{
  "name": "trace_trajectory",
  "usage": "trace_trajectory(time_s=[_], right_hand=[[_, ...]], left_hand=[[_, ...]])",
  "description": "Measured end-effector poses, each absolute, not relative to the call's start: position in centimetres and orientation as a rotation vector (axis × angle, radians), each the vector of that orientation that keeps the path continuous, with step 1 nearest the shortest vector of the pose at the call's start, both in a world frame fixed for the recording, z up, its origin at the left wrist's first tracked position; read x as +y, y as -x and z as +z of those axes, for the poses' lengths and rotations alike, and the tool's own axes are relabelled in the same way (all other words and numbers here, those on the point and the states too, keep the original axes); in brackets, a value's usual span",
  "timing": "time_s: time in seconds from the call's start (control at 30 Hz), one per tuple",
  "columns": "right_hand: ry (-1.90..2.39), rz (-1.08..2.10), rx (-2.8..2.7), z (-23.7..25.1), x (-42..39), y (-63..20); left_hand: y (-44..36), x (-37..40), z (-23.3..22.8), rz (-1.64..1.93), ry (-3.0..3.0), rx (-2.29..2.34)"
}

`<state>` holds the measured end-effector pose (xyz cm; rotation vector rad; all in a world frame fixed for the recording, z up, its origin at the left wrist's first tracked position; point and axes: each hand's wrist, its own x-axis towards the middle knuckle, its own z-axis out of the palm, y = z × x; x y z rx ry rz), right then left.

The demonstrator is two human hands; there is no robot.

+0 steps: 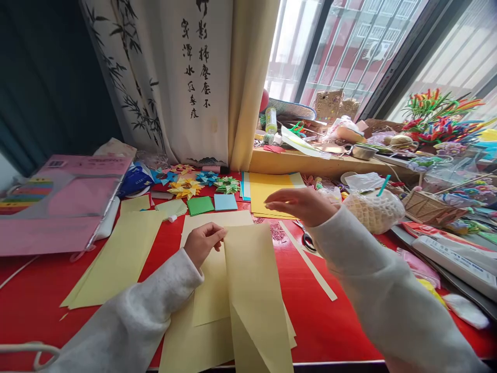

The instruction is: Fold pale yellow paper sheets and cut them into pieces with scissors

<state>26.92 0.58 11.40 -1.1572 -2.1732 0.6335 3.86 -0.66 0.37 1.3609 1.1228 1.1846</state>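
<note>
My left hand point(205, 241) pinches the top left corner of a long pale yellow paper sheet point(254, 280), which hangs towards me with a folded lower part. Beneath it, more pale yellow sheets point(212, 290) lie on the red table. My right hand point(305, 204) is raised above the table to the right, fingers stretched out, holding nothing. Below and behind that hand lies a stack of orange-yellow paper point(267, 186). Scissors point(308, 241) with dark handles rest partly behind my right sleeve, near a narrow cut paper strip point(310, 264).
Long yellow sheets point(116, 259) lie at left, beside a pink paper pack point(77, 207). Green squares point(201, 205), blue squares point(225, 202) and folded paper stars point(184, 187) sit at the back. At right stand a net-wrapped round object point(375, 210) and a wicker basket point(430, 207).
</note>
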Motion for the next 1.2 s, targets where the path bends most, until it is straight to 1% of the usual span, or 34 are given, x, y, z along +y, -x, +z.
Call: trace_trajectory(time_s=[0.07,0.17,0.3,0.63,0.8,1.0,1.2], right_hand=[[1.152,0.581,-2.448,12.3,0.7,-24.3],[1.229,0.495,-2.815,12.2,1.2,-20.6],[1.312,0.376,-3.028,10.7,2.3,-18.2],[1.243,0.269,-2.826,8.1,3.6,-16.9],[1.221,0.139,-2.779,7.0,3.4,-17.0],[0.993,-0.225,-2.809,7.1,2.7,-17.2],[0.987,-0.235,-2.712,7.9,2.8,-17.1]], left_hand=[[-3.8,-0.6,0.3,1.193,-1.375,1.133],[-3.7,-0.5,0.3,1.196,-1.368,1.148],[-3.5,-0.4,0.3,1.178,-1.38,1.151],[-3.3,-0.3,0.5,1.241,-1.336,1.174],[-3.5,-0.3,0.3,1.245,-1.338,1.179],[-3.3,-0.3,0.5,1.248,-1.327,1.148],[-3.2,-0.6,1.4,1.303,-1.294,1.117]])
